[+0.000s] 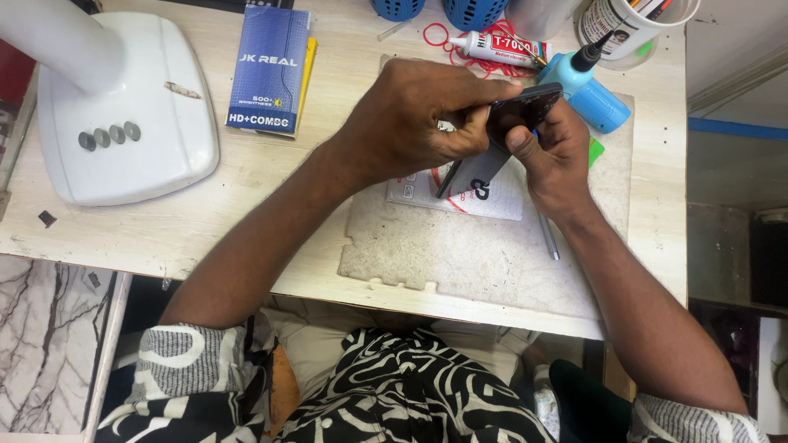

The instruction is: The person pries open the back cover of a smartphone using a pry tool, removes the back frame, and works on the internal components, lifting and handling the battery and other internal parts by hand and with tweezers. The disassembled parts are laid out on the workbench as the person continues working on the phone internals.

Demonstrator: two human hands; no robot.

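Pale wooden bench (246, 176) | grey worn mat (460, 246) | left hand (410, 123), right hand (554, 156) both grasping dark phone (525, 107)

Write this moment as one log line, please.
left hand: grips dark phone | right hand: on phone's lower edge | under: worn grey mat | nearby: blue bottle, glue tube, white lamp base

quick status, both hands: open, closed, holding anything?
Left hand: closed, fingers pinching the upper edge of the dark phone.
Right hand: closed around the same phone from below; a thin tool seems to sit in its grip, unclear.
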